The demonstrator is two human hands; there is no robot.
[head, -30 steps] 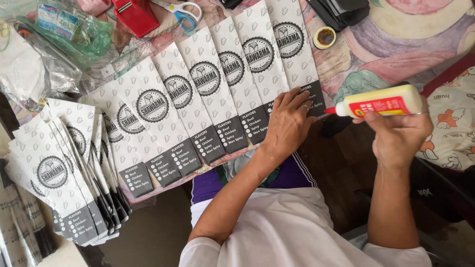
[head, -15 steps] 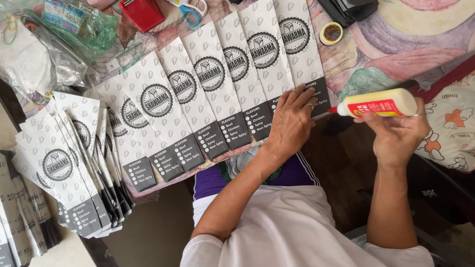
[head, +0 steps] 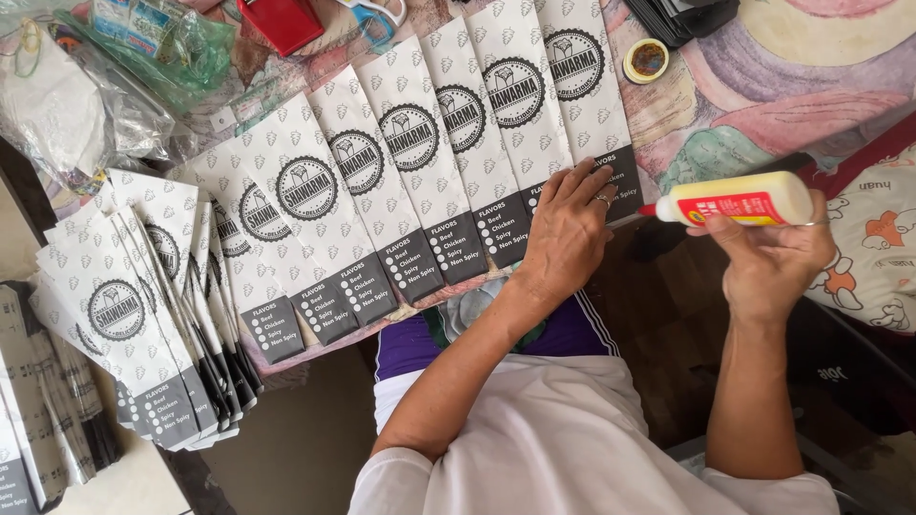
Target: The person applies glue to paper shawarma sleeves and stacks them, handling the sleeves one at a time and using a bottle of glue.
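Observation:
A row of several white paper sleeves (head: 410, 162) with round black emblems and dark ends lies overlapped across the table. My left hand (head: 565, 238) rests flat on the dark ends of the rightmost sleeves, fingers spread, a ring on one finger. My right hand (head: 773, 256) holds a pale glue bottle (head: 739, 200) with a red label sideways, to the right of the row. Its red nozzle points left and sits just off the edge of the last sleeve.
A fanned stack of the same sleeves (head: 143, 305) lies at the left. Clear plastic bags (head: 86, 95), a red object (head: 281, 21) and a small round tape roll (head: 646, 59) sit along the far side on a patterned cloth (head: 763, 105). A printed cushion (head: 878, 238) is at the right.
The glue bottle has shifted slightly left and down toward the last sleeve. My left hand stays pressed on the dark ends of the sleeves.

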